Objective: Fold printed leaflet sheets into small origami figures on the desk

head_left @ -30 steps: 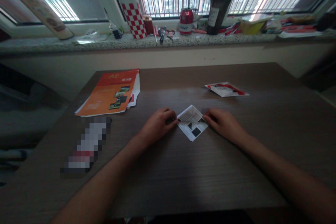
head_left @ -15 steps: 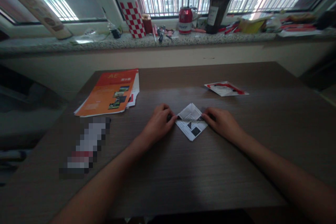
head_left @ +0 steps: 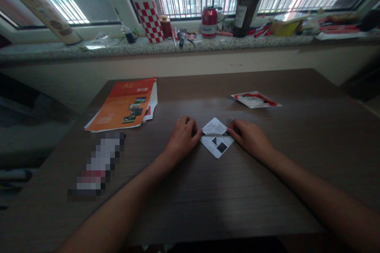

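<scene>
A small folded sheet of printed paper (head_left: 217, 142) lies diamond-shaped on the dark wooden table (head_left: 190, 197), with a crease running across its middle. My left hand (head_left: 184, 136) pinches its left corner between thumb and fingers. At the opposite corner, my right hand (head_left: 249, 136) has closed its thumb and fingertips on the paper's edge. Both hands rest low against the tabletop. The fingertips cover the two side corners.
An orange booklet (head_left: 124, 104) on other papers lies at the back left, with a blurred-out item (head_left: 99, 166) nearer me. A red-and-white folded paper (head_left: 255, 100) sits back right. On the windowsill (head_left: 113, 50) stand a checkered bottle (head_left: 150, 21), a red can (head_left: 209, 21) and a dark cup (head_left: 246, 12).
My left hand has shifted slightly to the right and tilted over the paper's left corner. The paper's halves stand a little differently along the crease. My right hand has barely moved.
</scene>
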Demonstrator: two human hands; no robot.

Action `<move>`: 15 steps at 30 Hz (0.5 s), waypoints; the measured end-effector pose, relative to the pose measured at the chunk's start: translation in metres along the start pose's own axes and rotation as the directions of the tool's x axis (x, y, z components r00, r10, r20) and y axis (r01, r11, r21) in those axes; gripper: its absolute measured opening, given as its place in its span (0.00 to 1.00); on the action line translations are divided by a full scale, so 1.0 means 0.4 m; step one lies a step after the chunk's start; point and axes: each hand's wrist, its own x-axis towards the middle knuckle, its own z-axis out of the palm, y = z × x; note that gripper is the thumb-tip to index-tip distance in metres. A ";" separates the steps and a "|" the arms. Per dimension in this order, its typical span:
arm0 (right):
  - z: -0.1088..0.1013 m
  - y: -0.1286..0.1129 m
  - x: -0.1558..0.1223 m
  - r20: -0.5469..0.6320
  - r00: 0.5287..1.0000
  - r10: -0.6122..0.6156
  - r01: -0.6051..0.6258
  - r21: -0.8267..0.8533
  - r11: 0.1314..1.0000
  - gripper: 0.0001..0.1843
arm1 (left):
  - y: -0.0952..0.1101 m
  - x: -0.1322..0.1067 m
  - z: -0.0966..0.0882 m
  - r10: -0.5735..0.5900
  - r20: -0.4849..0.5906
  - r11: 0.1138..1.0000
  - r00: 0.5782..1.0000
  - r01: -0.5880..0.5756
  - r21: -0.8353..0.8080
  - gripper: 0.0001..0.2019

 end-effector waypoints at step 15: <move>-0.007 0.009 -0.033 0.032 0.975 -0.220 0.218 0.066 0.974 0.15 | 0.010 -0.031 0.001 0.411 0.067 0.911 0.909 -0.411 -0.013 0.18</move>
